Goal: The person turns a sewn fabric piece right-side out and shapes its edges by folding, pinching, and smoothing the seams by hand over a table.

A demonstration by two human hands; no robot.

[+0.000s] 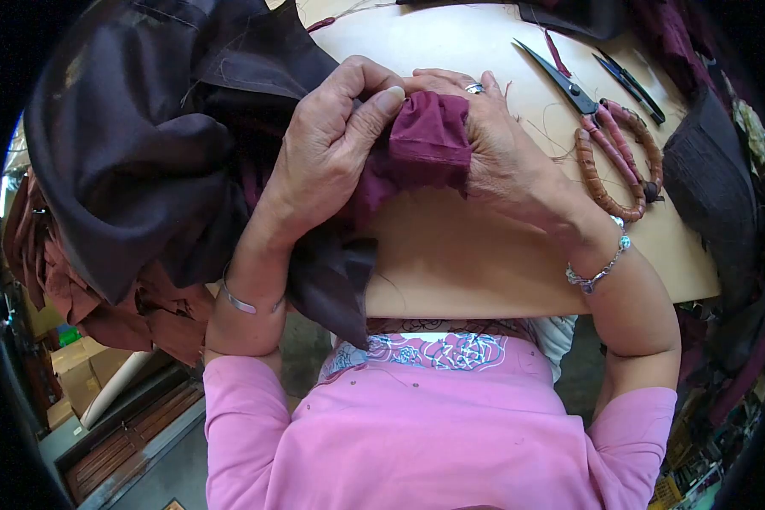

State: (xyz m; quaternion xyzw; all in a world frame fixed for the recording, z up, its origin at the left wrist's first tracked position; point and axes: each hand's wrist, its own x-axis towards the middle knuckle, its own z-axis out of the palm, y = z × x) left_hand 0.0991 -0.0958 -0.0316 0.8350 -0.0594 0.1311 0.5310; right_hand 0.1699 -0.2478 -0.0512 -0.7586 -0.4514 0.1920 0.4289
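Between our two sets of fingers, up off the table point(518, 255), we have a maroon cloth point(431, 140), folded into a small, squarish, creased shape. At its upper left corner we see the thumb and forefinger of our left hand point(327, 144) pinched together on the edge. Our right hand point(510, 157) lies against the other side, its fingers mostly behind the cloth; we cannot tell whether they are clamped on it or loose. We wear a ring point(474, 87) on one of those right fingers.

Left of our left fingers we have a large dark cloth point(136, 161) heaped in loose folds; part of it runs under our left forearm, and a corner hangs over the table's near edge. Beyond that heap, farther from the fingers, lies rust-brown cloth point(157, 310).

To the right of our right fingers, flat on the table, we see scissors point(581, 100) with wrapped pink and brown handles, their blades pointing away from us. Just past them lie black snips point(642, 92), and farther right, more dark fabric point(710, 161).
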